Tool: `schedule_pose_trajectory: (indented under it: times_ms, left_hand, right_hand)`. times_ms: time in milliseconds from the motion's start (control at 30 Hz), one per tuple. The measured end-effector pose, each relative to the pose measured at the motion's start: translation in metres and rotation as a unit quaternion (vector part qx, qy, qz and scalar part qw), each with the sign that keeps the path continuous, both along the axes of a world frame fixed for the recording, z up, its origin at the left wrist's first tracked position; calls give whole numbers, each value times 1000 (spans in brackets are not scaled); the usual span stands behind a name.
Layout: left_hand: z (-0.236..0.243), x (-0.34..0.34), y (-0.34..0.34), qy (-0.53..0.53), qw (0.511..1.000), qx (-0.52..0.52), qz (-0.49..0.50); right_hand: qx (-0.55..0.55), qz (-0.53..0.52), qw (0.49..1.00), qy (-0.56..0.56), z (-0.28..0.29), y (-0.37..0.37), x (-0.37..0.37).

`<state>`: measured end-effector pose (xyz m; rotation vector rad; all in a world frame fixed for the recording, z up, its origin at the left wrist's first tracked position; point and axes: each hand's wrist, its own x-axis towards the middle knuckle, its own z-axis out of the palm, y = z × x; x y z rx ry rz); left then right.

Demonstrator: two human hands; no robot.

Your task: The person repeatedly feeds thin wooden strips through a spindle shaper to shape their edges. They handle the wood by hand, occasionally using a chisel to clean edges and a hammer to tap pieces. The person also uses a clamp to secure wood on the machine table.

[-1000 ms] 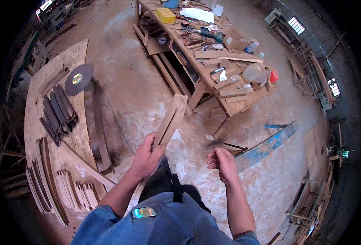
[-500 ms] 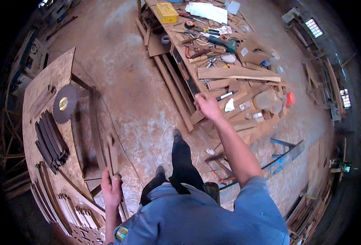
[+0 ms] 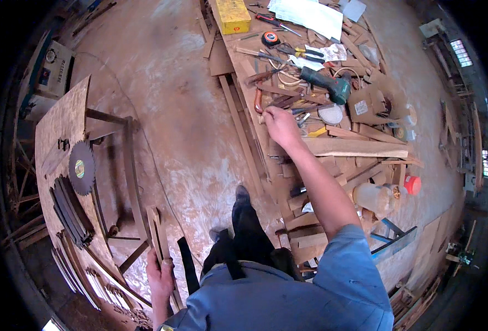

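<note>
Presently your left hand (image 3: 161,276) clenches the wooden strips (image 3: 158,237); your right hand (image 3: 280,124), fingers curled, grasp unclear, reaches the chisels (image 3: 280,102) near the surface's (image 3: 354,149) left edge. Selecting one seems next.

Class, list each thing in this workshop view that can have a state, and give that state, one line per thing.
left hand: grip closed on wooden strip
right hand: reaching over the workbench, among hand tools
circular saw blade: lying flat on the board table
plastic jug: lying on its side
yellow box: closed
</note>
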<state>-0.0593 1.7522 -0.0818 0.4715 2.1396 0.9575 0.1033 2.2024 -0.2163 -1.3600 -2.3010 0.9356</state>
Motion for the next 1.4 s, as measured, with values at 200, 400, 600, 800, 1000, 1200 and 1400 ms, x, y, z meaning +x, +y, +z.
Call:
schedule_pose_trajectory:
  times_ms: [200, 400, 600, 800, 1000, 1200, 1400]
  left_hand:
    - [1, 4, 21, 4, 999, -49, 21]
    - [-1, 6, 17, 3, 999, -35, 36]
    - [10, 5, 24, 26, 996, -84, 25]
    - [10, -9, 39, 32, 994, -76, -68]
    - [-30, 4, 18, 2, 974, 61, -217]
    - [-86, 63, -16, -77, 908, 69, -407]
    - [-118, 159, -56, -91, 790, 145, -588]
  right_hand:
    - [94, 40, 988, -115, 4, 54, -54]
    - [-53, -28, 978, -199, -23, 135, -81]
    - [-138, -62, 982, -113, -62, 159, -87]
    - [-382, -154, 853, 319, 28, 80, -33]
    - [-276, -162, 868, 379, 145, -135, 80]
    - [-327, -355, 807, 340, 135, -367, 227]
    - [-185, -516, 718, 429, 166, -514, 301]
